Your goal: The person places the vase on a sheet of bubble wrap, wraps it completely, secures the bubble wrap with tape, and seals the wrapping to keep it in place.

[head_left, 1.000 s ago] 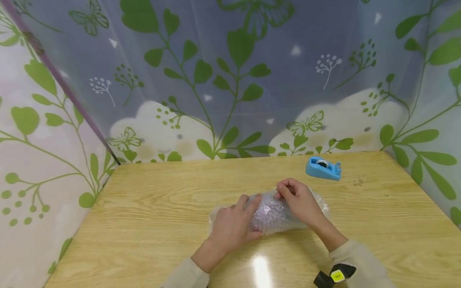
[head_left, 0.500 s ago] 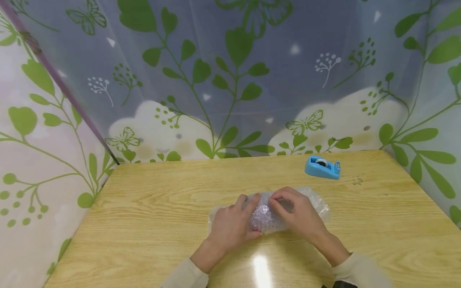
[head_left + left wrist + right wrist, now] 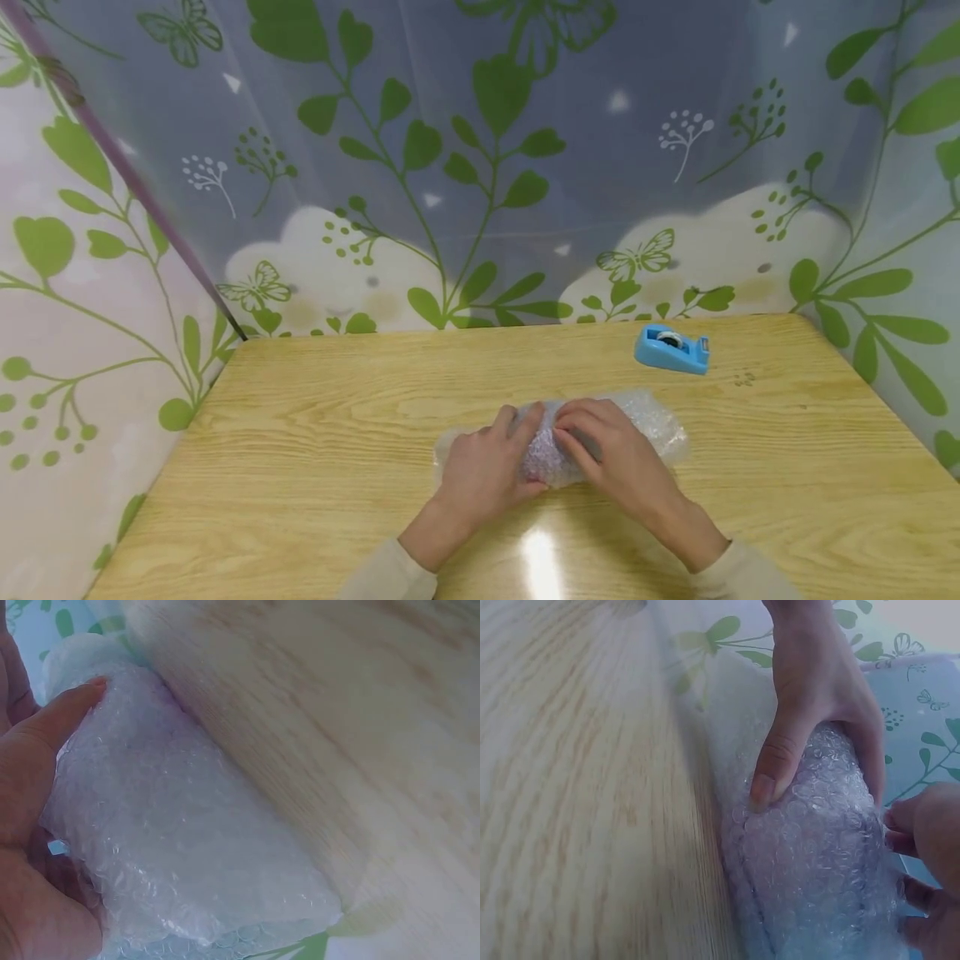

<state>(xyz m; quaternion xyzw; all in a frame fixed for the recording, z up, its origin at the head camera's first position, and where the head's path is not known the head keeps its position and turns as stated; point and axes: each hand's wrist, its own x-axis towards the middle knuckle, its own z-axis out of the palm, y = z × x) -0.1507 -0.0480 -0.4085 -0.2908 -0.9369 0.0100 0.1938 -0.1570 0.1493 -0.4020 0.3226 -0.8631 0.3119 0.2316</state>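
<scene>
A bundle in clear bubble wrap point(image 3: 551, 462) lies lengthwise on the wooden table; something purplish shows faintly through the layers. My left hand point(image 3: 480, 475) grips its left part, thumb on the near side and fingers over the top and far side. In the right wrist view that thumb presses the bubble wrap point(image 3: 802, 847). My right hand point(image 3: 626, 458) is bent over the middle of the bundle, thumb and index fingertips close together at the wrap's surface, beside the left fingers. The left wrist view shows the loose, flattened end of the wrap.
A blue tape dispenser point(image 3: 672, 349) with a roll in it stands at the back right of the table point(image 3: 337, 400). Behind and at the sides hangs a curtain point(image 3: 465, 167) printed with leaves and butterflies.
My right hand has moved left and slightly toward me along the bundle, close to my left fingers, baring the wrap's right end. The left hand has stayed in place.
</scene>
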